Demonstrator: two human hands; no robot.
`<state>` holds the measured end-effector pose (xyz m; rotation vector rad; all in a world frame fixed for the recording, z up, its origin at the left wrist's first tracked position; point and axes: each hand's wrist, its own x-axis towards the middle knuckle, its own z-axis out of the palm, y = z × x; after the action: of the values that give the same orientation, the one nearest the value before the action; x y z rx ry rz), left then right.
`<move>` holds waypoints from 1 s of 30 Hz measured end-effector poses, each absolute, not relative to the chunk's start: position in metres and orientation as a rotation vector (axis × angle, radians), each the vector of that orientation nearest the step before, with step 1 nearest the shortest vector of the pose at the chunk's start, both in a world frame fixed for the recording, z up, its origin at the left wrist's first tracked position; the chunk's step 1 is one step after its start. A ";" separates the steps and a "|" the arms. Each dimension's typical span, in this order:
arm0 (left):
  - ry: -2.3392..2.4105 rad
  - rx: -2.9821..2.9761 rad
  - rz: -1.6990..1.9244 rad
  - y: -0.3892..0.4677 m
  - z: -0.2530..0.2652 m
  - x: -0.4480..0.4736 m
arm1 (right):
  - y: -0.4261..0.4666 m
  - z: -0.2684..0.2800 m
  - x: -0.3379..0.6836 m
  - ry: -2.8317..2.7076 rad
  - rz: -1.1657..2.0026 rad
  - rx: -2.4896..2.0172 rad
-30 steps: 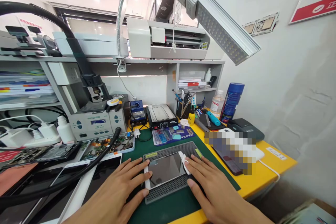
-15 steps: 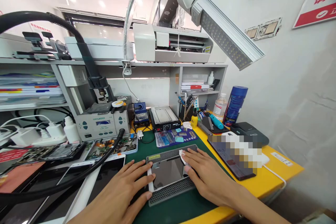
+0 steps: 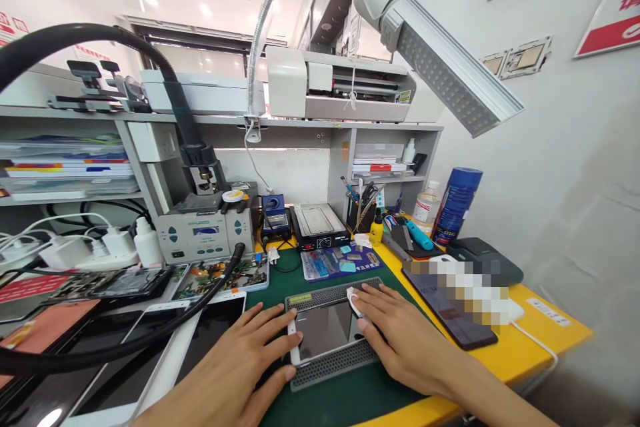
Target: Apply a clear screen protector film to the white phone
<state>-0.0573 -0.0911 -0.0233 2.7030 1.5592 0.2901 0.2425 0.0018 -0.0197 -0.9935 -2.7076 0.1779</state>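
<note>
A white-framed phone point(image 3: 320, 332) with a dark glossy screen lies face up on a grey perforated mat point(image 3: 333, 373). At its left end, my left hand point(image 3: 250, 353) is spread, with fingertips resting on the white edge. My right hand point(image 3: 395, 330) covers the right end of the phone, its fingers pressing a small white wipe point(image 3: 354, 300) against the glass. Most of the wipe is hidden beneath those fingers.
Several phones, including a white one point(image 3: 215, 320), lie at left under a black hose point(image 3: 210, 293). A tray of circuit boards point(image 3: 220, 275) sits behind. A heating plate point(image 3: 320, 227) stands at the back. On the right are a dark phone point(image 3: 445, 307) and a blue can point(image 3: 457, 203).
The camera view has swung slightly left, so everything sits a little further right in the picture. Both hands keep nearly the same places on the phone.
</note>
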 end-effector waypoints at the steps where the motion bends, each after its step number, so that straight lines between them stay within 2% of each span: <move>1: 1.557 2.697 0.292 -0.091 -0.023 -0.057 | 0.002 -0.019 0.242 -2.713 0.174 -0.985; 16: 1.589 2.545 0.569 -0.100 -0.014 -0.052 | -0.013 -0.005 0.203 -2.818 0.163 -0.865; 30: 1.552 2.532 0.494 -0.101 -0.006 -0.047 | -0.020 -0.003 0.166 -2.870 0.213 -0.687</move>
<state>-0.0472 -0.1015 -0.0064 2.5319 1.5516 0.4942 0.1659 -0.0202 -0.0030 -0.6865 -2.8704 0.2129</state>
